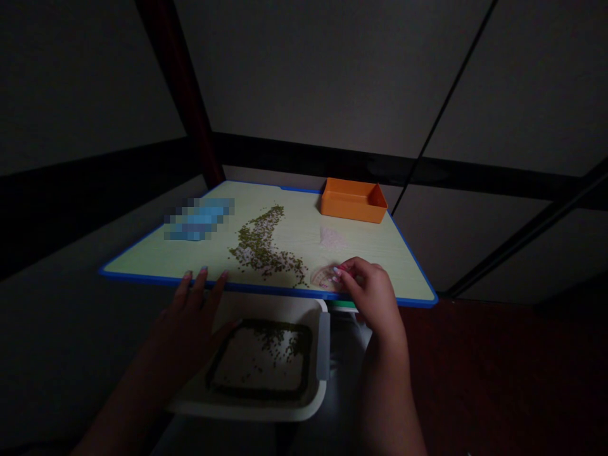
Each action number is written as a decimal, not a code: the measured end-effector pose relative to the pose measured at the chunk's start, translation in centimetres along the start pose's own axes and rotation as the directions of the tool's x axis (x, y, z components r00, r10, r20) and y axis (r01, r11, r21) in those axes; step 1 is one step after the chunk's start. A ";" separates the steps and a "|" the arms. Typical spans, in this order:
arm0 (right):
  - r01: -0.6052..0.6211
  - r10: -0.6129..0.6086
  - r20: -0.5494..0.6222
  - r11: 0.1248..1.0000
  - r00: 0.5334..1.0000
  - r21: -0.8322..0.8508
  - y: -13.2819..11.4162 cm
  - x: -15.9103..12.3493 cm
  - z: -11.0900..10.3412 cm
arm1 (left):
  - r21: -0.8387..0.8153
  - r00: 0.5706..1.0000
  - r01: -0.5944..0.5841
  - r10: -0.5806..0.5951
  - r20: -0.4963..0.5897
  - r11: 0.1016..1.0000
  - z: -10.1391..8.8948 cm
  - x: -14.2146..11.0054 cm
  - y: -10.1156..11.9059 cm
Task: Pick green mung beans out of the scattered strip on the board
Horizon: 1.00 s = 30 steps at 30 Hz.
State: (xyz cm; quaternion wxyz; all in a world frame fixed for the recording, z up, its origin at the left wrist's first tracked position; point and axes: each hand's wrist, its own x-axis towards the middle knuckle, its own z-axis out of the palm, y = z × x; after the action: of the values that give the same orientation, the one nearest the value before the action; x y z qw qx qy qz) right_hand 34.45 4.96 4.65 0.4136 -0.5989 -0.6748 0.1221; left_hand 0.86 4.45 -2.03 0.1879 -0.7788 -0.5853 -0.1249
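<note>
My right hand (368, 285) is at the front right of the pale tabletop (289, 221), thumb and fingers pinched together on a small see-through piece with red markings (323, 277). It looks like thin plastic, but its exact kind is unclear. Just left of it spreads a loose pile of small green beans or seeds (261, 244), mixed with paler bits. My left hand (194, 313) has its fingers stretched out, the tips at the table's front edge, and it holds nothing. A small pale patch (332, 238) lies beyond my right hand.
An orange open box (354, 201) stands at the back right of the table. A blurred blue item (199, 218) lies at the left. Below the front edge is a white bin (289, 413) with green seeds inside. Walls (308, 76) close in behind the table.
</note>
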 end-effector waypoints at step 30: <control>0.022 -0.021 0.035 0.999 0.999 -0.023 0.0 0.0 0.4 | 0.043 1.000 -0.005 0.006 -0.021 0.999 0.0 0.0 0.1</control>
State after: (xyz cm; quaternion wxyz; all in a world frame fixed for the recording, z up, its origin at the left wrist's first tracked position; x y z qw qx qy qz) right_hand 34.19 5.12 4.38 0.3960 -0.5943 -0.6896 0.1200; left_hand 1.00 4.42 -2.05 0.2114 -0.7748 -0.5837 -0.1200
